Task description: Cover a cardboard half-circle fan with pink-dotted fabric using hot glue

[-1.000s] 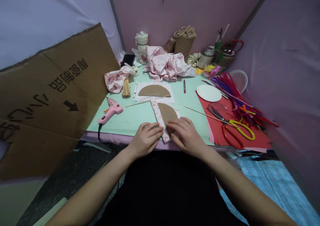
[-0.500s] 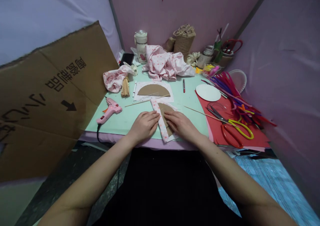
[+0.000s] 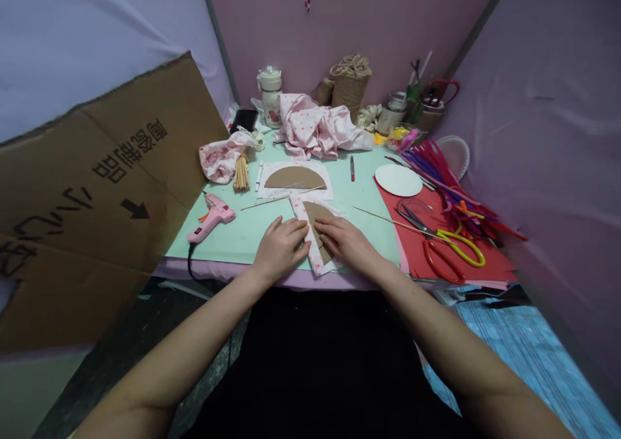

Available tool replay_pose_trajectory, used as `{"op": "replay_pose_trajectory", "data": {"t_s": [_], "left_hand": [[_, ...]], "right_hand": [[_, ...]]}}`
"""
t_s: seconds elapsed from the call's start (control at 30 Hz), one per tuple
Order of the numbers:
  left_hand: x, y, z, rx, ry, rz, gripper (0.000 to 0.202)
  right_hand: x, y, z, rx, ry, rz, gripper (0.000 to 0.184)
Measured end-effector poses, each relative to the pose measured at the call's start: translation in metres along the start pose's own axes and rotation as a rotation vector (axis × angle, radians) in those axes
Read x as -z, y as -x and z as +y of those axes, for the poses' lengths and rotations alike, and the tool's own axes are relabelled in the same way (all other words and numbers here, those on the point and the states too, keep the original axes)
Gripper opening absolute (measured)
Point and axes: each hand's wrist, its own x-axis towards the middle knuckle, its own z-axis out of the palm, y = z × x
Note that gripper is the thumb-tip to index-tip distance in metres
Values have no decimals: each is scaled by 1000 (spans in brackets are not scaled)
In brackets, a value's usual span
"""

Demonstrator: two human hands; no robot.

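A half-round piece of brown cardboard [image 3: 314, 216] lies on the near part of the table, with a strip of pink-dotted white fabric [image 3: 315, 253] folded over its straight left edge. My left hand [image 3: 281, 248] rests along the outer side of that strip, fingers stretched and touching the fold. From the right, my right hand [image 3: 347, 238] lies over the cardboard, its fingers extended flat and pressing on the surface. Just beyond, a second cardboard half-circle [image 3: 295, 178] sits on another piece of dotted fabric [image 3: 322, 169], with a thin wooden stick [image 3: 264, 202] beside it.
A pink glue gun [image 3: 211, 218] lies to the left, near a bundle of sticks [image 3: 241, 174]. Scissors [image 3: 429, 231] and a white paper plate [image 3: 398, 180] are on the right. Crumpled fabric [image 3: 315, 128] and a bottle [image 3: 270, 96] stand behind; a large cardboard sheet [image 3: 160, 174] leans at left.
The view has shifted slightly. My left hand's fingers have parted a little more along the fold; my right hand stays on the cardboard, which looks unmoved.
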Motion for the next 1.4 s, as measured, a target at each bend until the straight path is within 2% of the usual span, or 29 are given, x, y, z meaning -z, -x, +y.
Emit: {"op": "replay_pose_trajectory", "data": {"t_s": [0.13,0.23,0.37,0.43,0.6,0.73,0.93,1.07,1.13,1.23,1.3,1.4], "left_hand": [[2,5,9,-7,31,42,36],[5,18,13,-106,97,83,26],[5,36,11,-299,156,-10,29],[3,39,9,-332,151,-46,35],[1,36,13,-342,78,-40,36],[5,32,21,-383,-12,11,27],[5,31,22,-374,-84,-26,25],[3,31,23,-372,-105,-5,25],[2,30,24,-367,-124,7,23],[3,29,26,-379,-143,30,21],[3,28,27,-393,-142,41,19],[3,27,28,-397,-147,59,16]], "right_hand": [[13,3,-1,12,-36,-8,36],[35,20,-1,2,-10,24,40],[63,53,4,84,95,-59,41],[69,65,7,149,153,-80,40],[67,65,12,301,257,-58,32],[58,55,17,329,227,0,22],[48,50,18,73,-48,31,14],[46,45,20,-137,-85,72,9],[49,43,19,-191,-98,66,9],[58,43,14,-100,-127,-57,10],[61,46,7,17,-94,-157,20],[55,52,-6,137,29,-150,32]]}}
